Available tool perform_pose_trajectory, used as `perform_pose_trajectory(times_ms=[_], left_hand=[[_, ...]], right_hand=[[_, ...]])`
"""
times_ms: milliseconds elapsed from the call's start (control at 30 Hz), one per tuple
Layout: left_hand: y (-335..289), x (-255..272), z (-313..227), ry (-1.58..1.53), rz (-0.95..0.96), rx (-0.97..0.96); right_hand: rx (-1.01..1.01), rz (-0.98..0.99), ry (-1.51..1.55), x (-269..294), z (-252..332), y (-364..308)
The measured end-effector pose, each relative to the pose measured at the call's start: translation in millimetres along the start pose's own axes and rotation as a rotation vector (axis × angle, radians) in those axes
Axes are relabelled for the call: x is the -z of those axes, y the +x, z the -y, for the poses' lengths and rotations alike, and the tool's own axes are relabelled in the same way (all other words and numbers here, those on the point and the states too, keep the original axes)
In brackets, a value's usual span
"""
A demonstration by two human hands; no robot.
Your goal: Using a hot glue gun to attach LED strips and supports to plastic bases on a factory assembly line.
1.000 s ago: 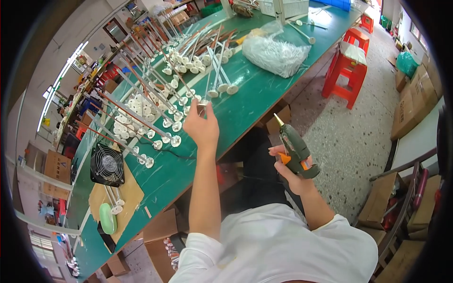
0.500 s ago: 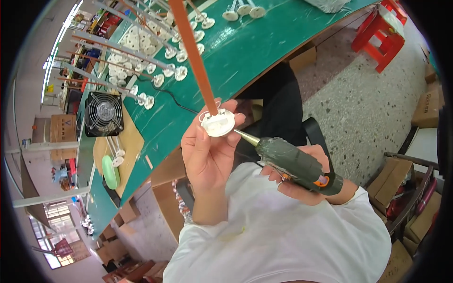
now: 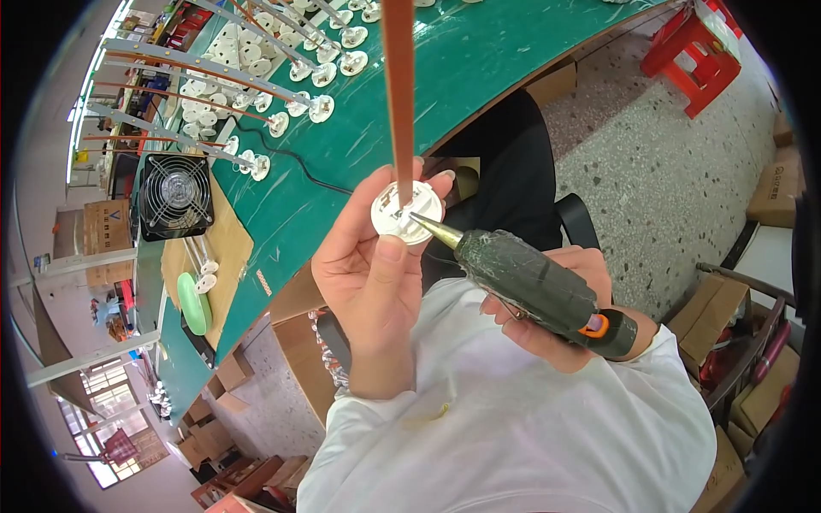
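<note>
Left hand (image 3: 368, 269) holds a round white plastic disc (image 3: 388, 222) with flat brown strip (image 3: 399, 103); right hand (image 3: 552, 346) has brought its dark-green glue gun (image 3: 530, 282) from rim to their joint.

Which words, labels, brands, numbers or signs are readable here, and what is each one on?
Left cardboard box: dark print on its side, too small and blurred to quote reliably.
Right cardboard box: a line of print, likewise too small and blurred to quote.
Glue gun in the right hand: no lettering I can make out.
White disc in the left hand: no lettering I can make out.
</note>
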State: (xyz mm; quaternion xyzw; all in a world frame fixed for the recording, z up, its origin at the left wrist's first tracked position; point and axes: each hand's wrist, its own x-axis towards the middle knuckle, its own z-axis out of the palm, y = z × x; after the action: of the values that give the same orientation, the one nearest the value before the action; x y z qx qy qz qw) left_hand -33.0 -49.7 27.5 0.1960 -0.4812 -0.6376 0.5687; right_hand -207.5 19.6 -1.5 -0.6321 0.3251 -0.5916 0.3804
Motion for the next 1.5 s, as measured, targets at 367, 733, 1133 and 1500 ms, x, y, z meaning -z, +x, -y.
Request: perform_pose_trajectory(times_ms=[367,733,1133,1500], left_hand=[[-0.3,4.0,5.3,-0.007,0.024,-0.048],[-0.3,5.7,6.4,-0.001,0.022,-0.049],[-0.6,4.4,6.3,-0.001,0.033,-0.067],[-2.2,3.4,4.0,-0.006,0.0,-0.032]], right_hand=[[0.004,-0.02,0.016,-1.4,-1.6,4.4],[0.015,-0.059,0.041,-1.4,-4.2,2.6],[0.008,-0.058,0.05,-1.9,-3.4,2.7],[0.033,0.006,0.003,-0.5,-2.9,3.4]])
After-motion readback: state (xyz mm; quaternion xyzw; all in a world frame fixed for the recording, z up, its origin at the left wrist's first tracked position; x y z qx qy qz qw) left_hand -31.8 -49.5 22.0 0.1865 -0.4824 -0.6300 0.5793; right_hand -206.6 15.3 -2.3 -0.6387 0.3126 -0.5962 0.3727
